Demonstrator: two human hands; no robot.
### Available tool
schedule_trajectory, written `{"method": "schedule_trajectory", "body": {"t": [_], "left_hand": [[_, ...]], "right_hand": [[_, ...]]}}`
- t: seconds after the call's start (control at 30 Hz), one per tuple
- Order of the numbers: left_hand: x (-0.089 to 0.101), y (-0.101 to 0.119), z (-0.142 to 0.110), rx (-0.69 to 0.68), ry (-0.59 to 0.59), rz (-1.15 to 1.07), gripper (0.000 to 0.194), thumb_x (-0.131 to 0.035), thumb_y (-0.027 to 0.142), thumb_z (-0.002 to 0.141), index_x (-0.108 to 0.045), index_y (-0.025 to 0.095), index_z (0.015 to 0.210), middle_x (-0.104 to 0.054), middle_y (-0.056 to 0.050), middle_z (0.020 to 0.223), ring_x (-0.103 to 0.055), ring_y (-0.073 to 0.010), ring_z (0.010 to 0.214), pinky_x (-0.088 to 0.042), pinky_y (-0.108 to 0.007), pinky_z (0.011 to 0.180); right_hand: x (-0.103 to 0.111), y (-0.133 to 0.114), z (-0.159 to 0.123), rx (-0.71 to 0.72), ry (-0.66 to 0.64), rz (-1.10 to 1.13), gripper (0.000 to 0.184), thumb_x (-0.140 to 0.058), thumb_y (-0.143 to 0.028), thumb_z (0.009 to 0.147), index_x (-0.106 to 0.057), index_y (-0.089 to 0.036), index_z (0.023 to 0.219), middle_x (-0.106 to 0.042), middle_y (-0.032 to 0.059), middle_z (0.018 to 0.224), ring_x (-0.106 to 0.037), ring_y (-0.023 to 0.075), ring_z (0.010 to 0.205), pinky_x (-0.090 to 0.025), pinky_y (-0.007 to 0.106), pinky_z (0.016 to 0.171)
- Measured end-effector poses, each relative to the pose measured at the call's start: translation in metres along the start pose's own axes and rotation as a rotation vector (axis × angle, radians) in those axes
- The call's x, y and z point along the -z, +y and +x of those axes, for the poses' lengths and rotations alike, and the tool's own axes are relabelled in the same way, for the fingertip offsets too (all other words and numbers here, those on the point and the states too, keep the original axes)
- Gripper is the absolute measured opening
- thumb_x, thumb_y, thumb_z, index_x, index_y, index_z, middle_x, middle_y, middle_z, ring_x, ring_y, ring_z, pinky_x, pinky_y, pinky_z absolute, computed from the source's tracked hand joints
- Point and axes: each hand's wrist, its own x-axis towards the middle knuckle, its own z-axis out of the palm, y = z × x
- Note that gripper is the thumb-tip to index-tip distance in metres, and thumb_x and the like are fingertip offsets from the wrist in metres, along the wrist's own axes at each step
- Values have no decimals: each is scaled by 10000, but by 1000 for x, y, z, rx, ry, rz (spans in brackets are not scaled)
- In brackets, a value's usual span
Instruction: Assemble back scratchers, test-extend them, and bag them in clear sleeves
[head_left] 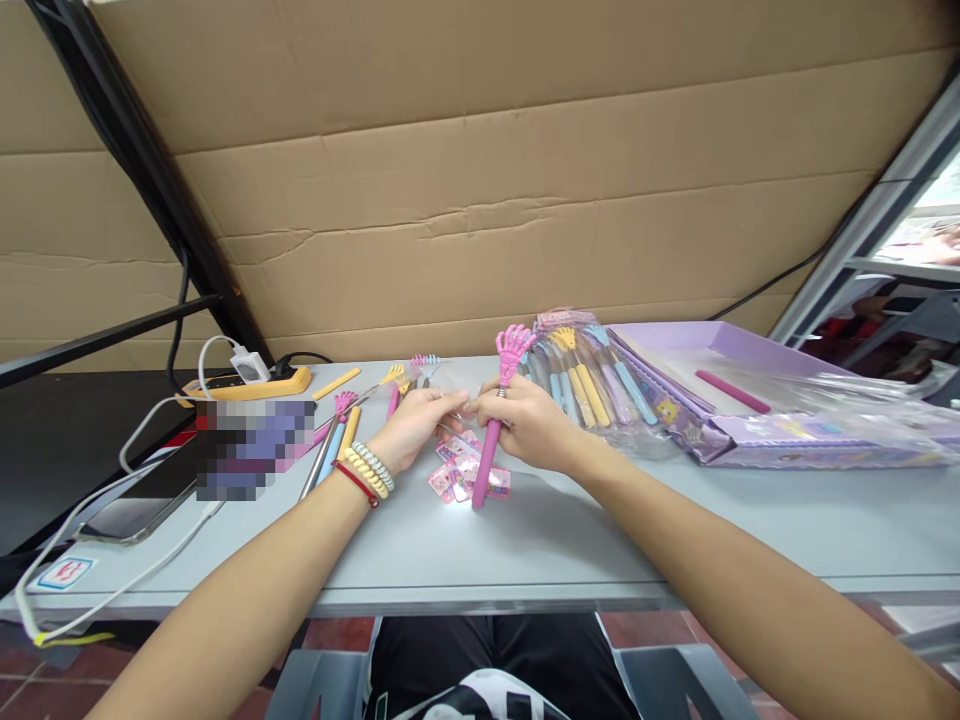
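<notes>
Pink scratcher (487, 462) is tilted over the cards (447, 482); your right hand (521, 425) grips it below its head, likely keeping that clear. Left hand (416, 425) curled alongside, can't tell on what.

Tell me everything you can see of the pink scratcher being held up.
The pink scratcher has a hand-shaped head, short silvery section and smooth, darker-pink handle; head and handle look like plastic. It stands head up, slightly tilted, gripped around its middle by the right hand. Its lower end shows against the printed cards; whether it touches them is unclear.
</notes>
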Motion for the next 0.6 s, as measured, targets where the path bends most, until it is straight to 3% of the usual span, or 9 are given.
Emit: {"method": "schedule_trajectory", "body": {"t": [0.1, 0.37, 0.5, 0.6], "left_hand": [[1, 0, 1, -60, 7, 51, 310, -673, 430, 721, -626, 138, 627, -607, -23, 629, -514, -106, 580, -392, -247, 550], [16, -5, 12, -152, 244, 25, 359, -752, 475, 603, -655, 134, 656, -630, -36, 608, -533, -111, 530, -352, -226, 470], [24, -5, 16, -201, 335, 39, 376, -763, 478, 583, -640, 128, 645, -642, -46, 621, -536, -109, 507, -352, -224, 457], [29, -4, 17, -226, 370, 44, 399, -760, 495, 587, -638, 121, 654, -660, -62, 656, -550, -112, 511, -355, -225, 462]], "right_hand": [[1, -3, 0, -11, -43, -10, 201, -457, -56, 754, -599, -198, 753, -628, 29, 718, -501, 157, 712, -384, 290, 717], [4, -5, 0, -109, -186, -9, 76, -538, -117, 742, -509, -184, 724, -555, 18, 629, -455, 143, 640, -338, 267, 639], [14, -5, -1, -147, -228, 154, 180, -601, -237, 735, -442, -195, 807, -614, 54, 794, -538, 168, 730, -387, 275, 650], [23, -5, -1, -90, -252, 378, 320, -605, -229, 679, -429, -189, 943, -620, 115, 1020, -591, 213, 906, -439, 328, 763]]}}
